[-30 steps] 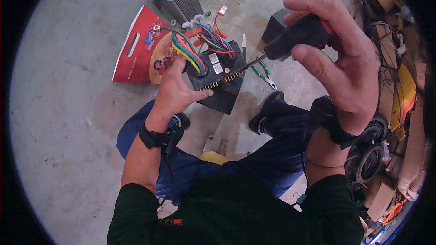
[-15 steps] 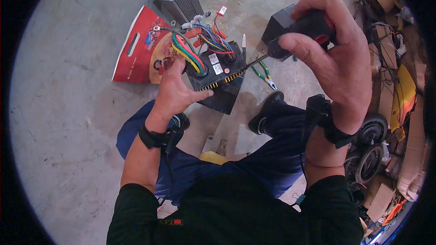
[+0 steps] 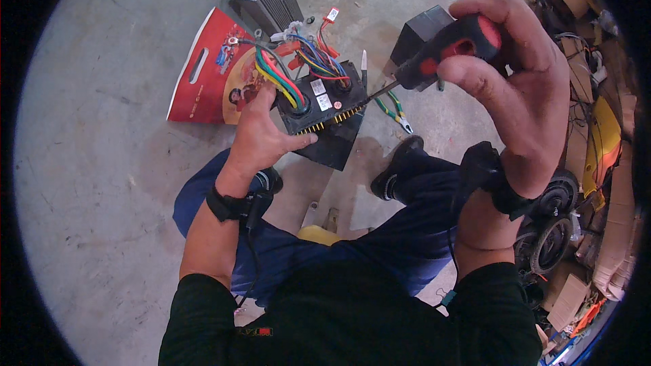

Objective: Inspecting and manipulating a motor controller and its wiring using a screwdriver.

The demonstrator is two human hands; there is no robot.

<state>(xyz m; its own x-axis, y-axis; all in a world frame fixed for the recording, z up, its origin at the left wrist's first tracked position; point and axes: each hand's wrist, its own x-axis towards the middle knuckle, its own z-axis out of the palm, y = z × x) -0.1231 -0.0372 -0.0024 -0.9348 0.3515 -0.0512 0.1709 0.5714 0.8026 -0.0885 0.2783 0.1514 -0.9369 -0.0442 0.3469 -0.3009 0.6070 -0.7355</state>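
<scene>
The black controller (image 3: 329, 112) is in front of me between the person's feet, on a black box (image 3: 333, 152) that stands on the concrete floor (image 3: 122, 163). Its yellow-striped edge faces the person, and thick coloured wires (image 3: 278, 80) and a thinner bundle rise from its top.

I see the left hand (image 3: 260, 125) grasping the controller's left end: the forearm slants up and inward, the thumb lies along the near edge, and the other fingers reach forward beside the thick wires, their tips partly hidden.

The right hand (image 3: 525, 91) is raised higher on the right, palm turned inward. Its fingers arch over the far side of the red-and-black screwdriver (image 3: 437, 55) and the thumb presses the near side, so the handle is grasped between them. The shaft slopes down leftward to the controller's right end; I cannot tell whether the tip sits in a screw.

Green-handled pliers (image 3: 401, 114) lie just beyond, a red carrier bag (image 3: 193, 98) to the left, a grey finned unit (image 3: 274, 3) behind.
</scene>
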